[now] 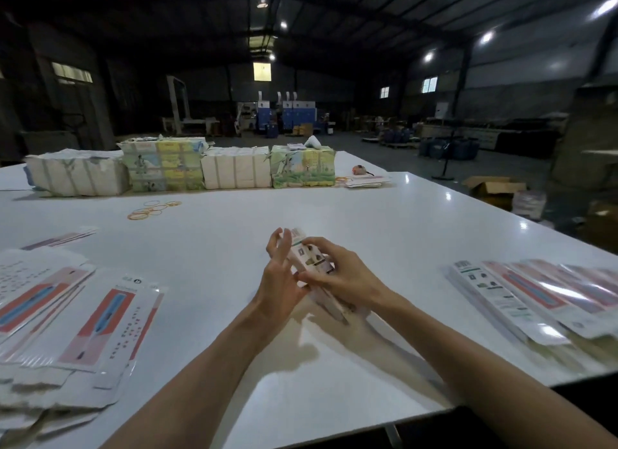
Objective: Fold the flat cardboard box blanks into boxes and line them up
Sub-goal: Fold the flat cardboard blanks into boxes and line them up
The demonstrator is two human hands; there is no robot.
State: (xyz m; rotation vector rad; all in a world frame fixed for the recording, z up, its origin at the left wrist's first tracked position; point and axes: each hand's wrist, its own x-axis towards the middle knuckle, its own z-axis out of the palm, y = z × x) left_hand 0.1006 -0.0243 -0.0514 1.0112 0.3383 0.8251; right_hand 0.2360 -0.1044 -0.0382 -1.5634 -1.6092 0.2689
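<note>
A long narrow box blank (309,254), white with small printed pictures, is held above the middle of the white table (384,221). My right hand (337,270) curls over it from the right, fingers wrapped round its upper part. My left hand (279,271) stands against its left side with fingers straight and spread, the palm touching the card. The blank's lower end is blurred below my hands. A pile of flat blanks (83,318) with red and blue print lies at the left. A row of folded boxes (541,298) lies overlapped at the right.
Four wrapped bundles (187,168) stand in a line across the far side of the table. Loose rubber bands (153,209) lie before them. A few more blanks (364,181) rest at the far right end. The table's near edge runs close to my forearms.
</note>
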